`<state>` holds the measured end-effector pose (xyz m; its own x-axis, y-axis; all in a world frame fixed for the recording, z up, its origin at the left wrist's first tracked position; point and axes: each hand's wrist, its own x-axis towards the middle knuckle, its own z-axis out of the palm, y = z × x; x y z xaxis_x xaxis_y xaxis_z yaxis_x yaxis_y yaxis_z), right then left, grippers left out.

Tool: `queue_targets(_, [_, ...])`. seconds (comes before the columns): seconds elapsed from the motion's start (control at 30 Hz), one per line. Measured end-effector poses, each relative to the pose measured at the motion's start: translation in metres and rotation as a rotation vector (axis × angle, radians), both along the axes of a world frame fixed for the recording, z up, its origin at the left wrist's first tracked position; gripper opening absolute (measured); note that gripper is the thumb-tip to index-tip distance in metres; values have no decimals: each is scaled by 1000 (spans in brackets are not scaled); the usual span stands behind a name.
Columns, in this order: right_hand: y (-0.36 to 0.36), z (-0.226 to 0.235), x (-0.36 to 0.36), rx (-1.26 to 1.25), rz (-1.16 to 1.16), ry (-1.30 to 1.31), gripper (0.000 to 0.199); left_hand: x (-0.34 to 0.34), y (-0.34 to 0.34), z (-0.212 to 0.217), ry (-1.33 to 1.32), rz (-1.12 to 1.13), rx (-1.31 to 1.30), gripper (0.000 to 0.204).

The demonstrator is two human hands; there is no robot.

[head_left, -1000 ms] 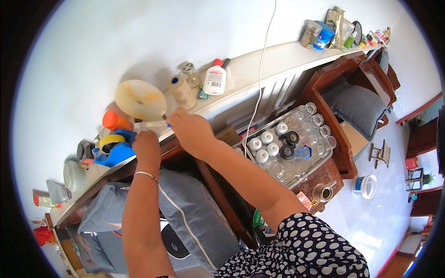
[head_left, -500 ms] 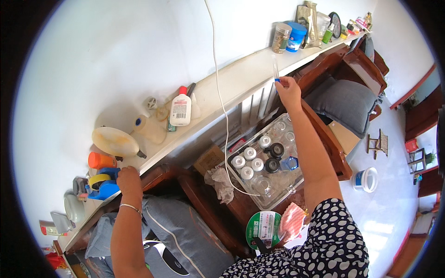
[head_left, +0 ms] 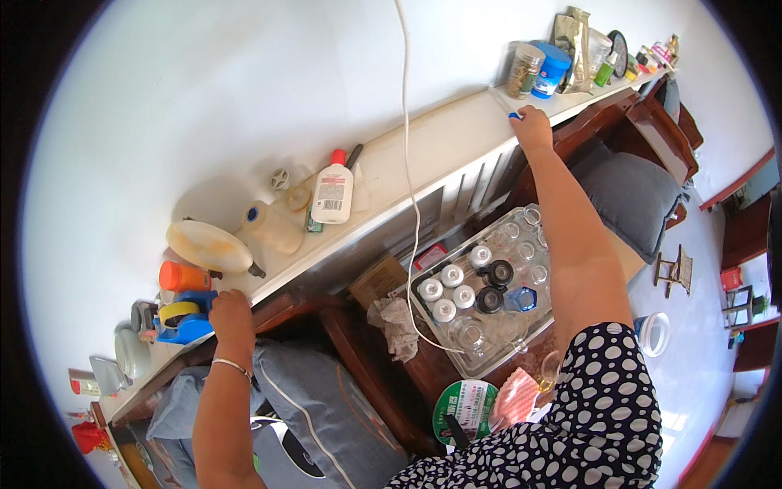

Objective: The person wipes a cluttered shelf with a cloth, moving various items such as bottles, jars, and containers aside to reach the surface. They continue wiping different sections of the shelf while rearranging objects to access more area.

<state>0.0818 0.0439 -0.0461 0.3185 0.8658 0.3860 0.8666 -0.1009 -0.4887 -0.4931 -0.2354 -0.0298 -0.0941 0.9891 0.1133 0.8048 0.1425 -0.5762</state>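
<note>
My left hand (head_left: 232, 316) is closed at the right end of a blue tape dispenser (head_left: 194, 328) on the white ledge; its fingertips are partly hidden. A yellow roll of tape (head_left: 177, 311) sits in the dispenser. Just behind stands an orange tub (head_left: 181, 277). Stretched far out to the right, my right hand (head_left: 533, 126) pinches a slim clear piece with a blue end (head_left: 515, 116). That piece is over the ledge, close in front of a clear jar (head_left: 525, 72) and a blue tub (head_left: 552, 72). Its exact kind is hard to make out.
A white cable (head_left: 407, 155) hangs across the ledge (head_left: 440, 138). Below, a clear tray (head_left: 533, 326) holds glasses and several white-capped and black-capped items. A white lotion bottle (head_left: 332, 191) and an oval bottle (head_left: 210, 247) stand along the wall. Grey cushions (head_left: 314, 416) lie beneath my left arm.
My right hand has moved farther out over the ledge, bringing the clear piece down nearer the jar. My left hand stays at the tape dispenser. The whole view has shifted slightly.
</note>
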Motion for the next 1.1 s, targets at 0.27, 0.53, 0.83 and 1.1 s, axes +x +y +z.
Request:
queue_targets(0.27, [-48,3,-22,388,43,68,38,9,4,6,-75,73,8,7])
queue_targets(0.53, [-199,45,-180,422,647,357,22,7,-4,4,-37,62,7,9])
queue_targets(0.83, [-179,54,-296,140,762,-216,52,10,0,6,-93,56,73,10])
queue_targets(1.1, [-150,61,-318,-116,714,-376,59,8,-1,6,-98,60,57,11])
